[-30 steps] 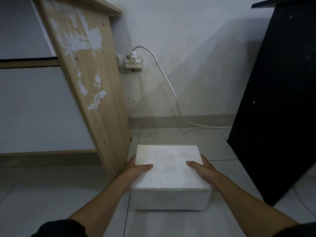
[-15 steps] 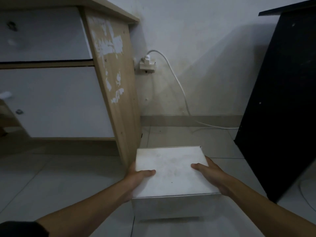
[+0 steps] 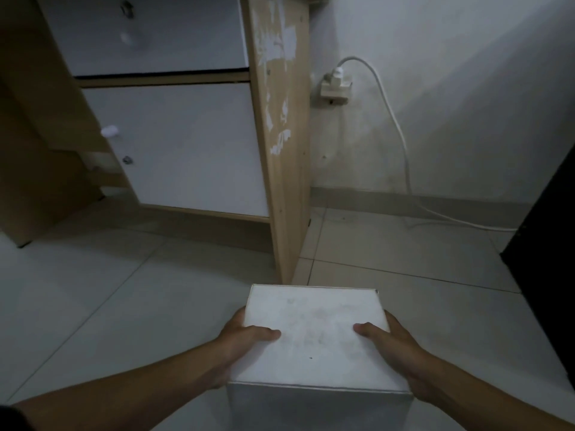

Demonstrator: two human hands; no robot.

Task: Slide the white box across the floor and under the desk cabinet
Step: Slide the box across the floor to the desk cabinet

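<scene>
A white box (image 3: 317, 334) sits on the tiled floor in front of me, just short of the desk's wooden side panel (image 3: 281, 150). My left hand (image 3: 242, 340) grips its left side with the thumb on the lid. My right hand (image 3: 392, 346) grips the right side the same way. The desk cabinet (image 3: 183, 144) with white door fronts stands to the upper left, raised a little above the floor with a low dark gap (image 3: 199, 219) beneath it.
A wall socket (image 3: 336, 87) with a white cable (image 3: 401, 141) trailing to the floor is on the wall right of the desk. A black panel (image 3: 547, 244) stands at the right edge. A brown wooden panel (image 3: 37, 150) stands at the left.
The box has come back toward me and to the left, away from the wall. The view has turned left, showing more of the cabinet front. Both hands keep their grip.
</scene>
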